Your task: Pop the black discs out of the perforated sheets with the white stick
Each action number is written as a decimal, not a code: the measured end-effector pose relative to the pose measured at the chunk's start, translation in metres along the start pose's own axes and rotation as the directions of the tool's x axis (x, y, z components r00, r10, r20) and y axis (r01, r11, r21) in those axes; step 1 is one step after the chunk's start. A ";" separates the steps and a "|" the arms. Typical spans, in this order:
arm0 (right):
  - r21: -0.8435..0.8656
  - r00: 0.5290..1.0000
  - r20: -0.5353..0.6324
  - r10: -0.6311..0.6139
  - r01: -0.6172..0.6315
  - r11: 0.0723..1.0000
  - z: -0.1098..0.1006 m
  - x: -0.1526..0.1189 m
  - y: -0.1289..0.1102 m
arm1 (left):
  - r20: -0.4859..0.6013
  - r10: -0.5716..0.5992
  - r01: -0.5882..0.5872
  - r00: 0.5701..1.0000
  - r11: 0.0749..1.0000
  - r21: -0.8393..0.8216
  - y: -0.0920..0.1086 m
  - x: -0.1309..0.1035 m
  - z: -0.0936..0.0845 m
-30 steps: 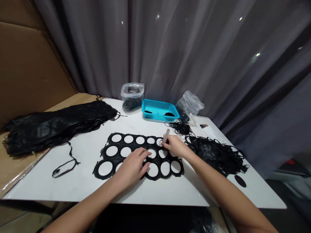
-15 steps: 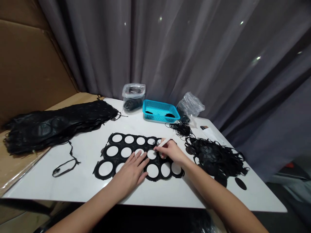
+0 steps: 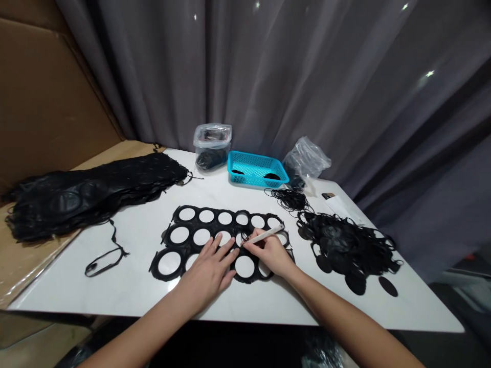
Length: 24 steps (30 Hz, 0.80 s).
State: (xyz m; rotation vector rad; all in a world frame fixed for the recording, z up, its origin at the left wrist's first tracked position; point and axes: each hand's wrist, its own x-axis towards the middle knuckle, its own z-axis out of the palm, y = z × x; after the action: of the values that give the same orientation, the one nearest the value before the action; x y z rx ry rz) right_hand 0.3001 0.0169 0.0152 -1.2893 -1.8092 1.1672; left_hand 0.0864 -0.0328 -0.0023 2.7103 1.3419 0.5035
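A black rubbery sheet (image 3: 194,229) with rows of round holes lies flat on the white table. My left hand (image 3: 213,268) rests on its lower middle, palm down with the fingers spread. Pinched in my right hand (image 3: 270,251) is a slim white pen-like tool (image 3: 268,233), whose back end points up and to the right. The tool's tip is at a hole in the middle row, just right of my left fingertips. Thin black loops show by the tip; whether they are loose from the sheet I cannot tell.
Left stands a stack of black sheets (image 3: 95,191); a black strip (image 3: 105,263) lies nearer. Behind are a lidded clear tub (image 3: 212,148), a blue basket (image 3: 257,168) and a plastic bag (image 3: 309,156). To the right are black cords (image 3: 290,198) and a scrap pile (image 3: 345,245).
My right hand has moved down from near the upper row to the middle row, and the white tool has gone with it, lying flatter. My left hand stays on the sheet.
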 end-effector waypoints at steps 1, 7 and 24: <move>-0.009 1.000 0.001 -0.005 0.005 1.000 0.001 0.000 0.000 | -0.006 0.000 0.000 1.000 1.000 -0.008 0.000 0.000 0.000; -0.128 0.995 0.002 -0.096 0.095 0.987 0.001 0.000 -0.002 | -0.001 -0.001 0.001 1.000 1.000 -0.014 0.000 0.000 0.000; -0.509 0.856 -0.371 -0.359 0.136 0.850 -0.059 0.054 0.011 | -0.030 -0.020 0.021 0.999 1.000 0.013 0.000 -0.006 0.007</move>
State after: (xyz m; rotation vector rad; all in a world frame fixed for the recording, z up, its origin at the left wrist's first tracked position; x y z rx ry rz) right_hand 0.3375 0.0867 0.0293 -1.3772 -1.8743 0.2373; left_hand 0.0854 -0.0373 -0.0104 2.7066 1.3837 0.5379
